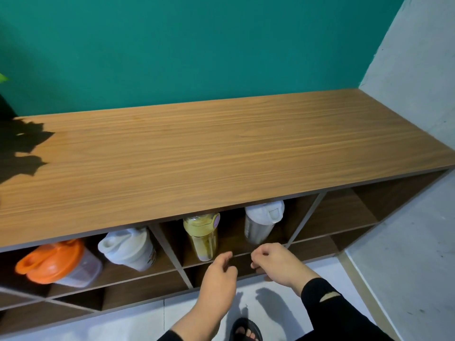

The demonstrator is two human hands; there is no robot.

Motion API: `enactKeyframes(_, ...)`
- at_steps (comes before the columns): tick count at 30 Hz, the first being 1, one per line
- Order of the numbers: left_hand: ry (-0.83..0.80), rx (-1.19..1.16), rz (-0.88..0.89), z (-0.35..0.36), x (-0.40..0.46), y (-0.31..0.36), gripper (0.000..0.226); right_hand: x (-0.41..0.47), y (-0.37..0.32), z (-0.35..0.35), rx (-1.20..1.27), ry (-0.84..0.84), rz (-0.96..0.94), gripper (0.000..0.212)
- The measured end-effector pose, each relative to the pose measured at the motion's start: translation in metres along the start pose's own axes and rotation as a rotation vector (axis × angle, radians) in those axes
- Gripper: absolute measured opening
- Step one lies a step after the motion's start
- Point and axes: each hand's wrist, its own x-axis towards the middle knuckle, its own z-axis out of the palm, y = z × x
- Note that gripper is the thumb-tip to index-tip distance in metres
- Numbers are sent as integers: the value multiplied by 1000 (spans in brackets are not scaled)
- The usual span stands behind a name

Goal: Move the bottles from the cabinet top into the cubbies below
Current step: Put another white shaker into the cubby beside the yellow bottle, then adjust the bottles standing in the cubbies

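**Four bottles in the upper cubbies, both hands empty**

The orange-lidded bottle [56,263] and white shaker [128,247] share the left cubby; the yellow bottle [202,236] and silver bottle [263,221] stand in the middle one, near its front edge. The left hand [218,274] and right hand [277,263], loosely curled, hover just before that shelf lip. The cabinet top [221,148] lies bare.

Left hand [218,271] extended forward and low, fingers loosely curled, palm turned inward, holding nothing. Right hand [275,263] level with it and just beside, apart, fingers bent downward, likewise empty. Both forearms in black sleeves, the right sleeve torn.
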Motion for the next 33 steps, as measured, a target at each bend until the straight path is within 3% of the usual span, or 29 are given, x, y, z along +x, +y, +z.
enactKeyframes(4, 116, -161, -119, -20, -6, -22, 40, 14, -28, 23, -1, -25, -151, 48)
enactKeyframes(8, 158, -227, -35, -32, -4, -18, 65, 25, -56, 42, 17, -7, -238, 68)
enactKeyframes(10, 120, -199, 21, -36, -3, -18, 70, 30, -59, 50, -40, -38, -191, 49)
enactKeyframes(12, 99, -182, 46, -41, 0, -18, 58, 29, -59, 54, -77, -30, -184, 27)
enactKeyframes(14, 124, -182, 59, -46, 5, -14, 51, 30, -57, 56, -32, -27, -233, 39)
enactKeyframes(17, 156, -186, 59, -51, 14, -9, 60, 21, -59, 54, 37, -85, -303, 62)
enactKeyframes(19, 143, -170, 51, -54, 17, -5, 65, 19, -57, 52, 58, -91, -298, 65)
enactKeyframes(25, 135, -161, 37, -54, 22, 1, 68, 19, -53, 50, 129, -83, -303, 63)
enactKeyframes(30, 122, -174, 28, -54, 15, -2, 65, 19, -50, 52, -13, -32, -238, 63)
enactKeyframes(33, 155, -199, 30, -59, 0, -7, 35, 16, -46, 56, -193, 51, -141, 31)
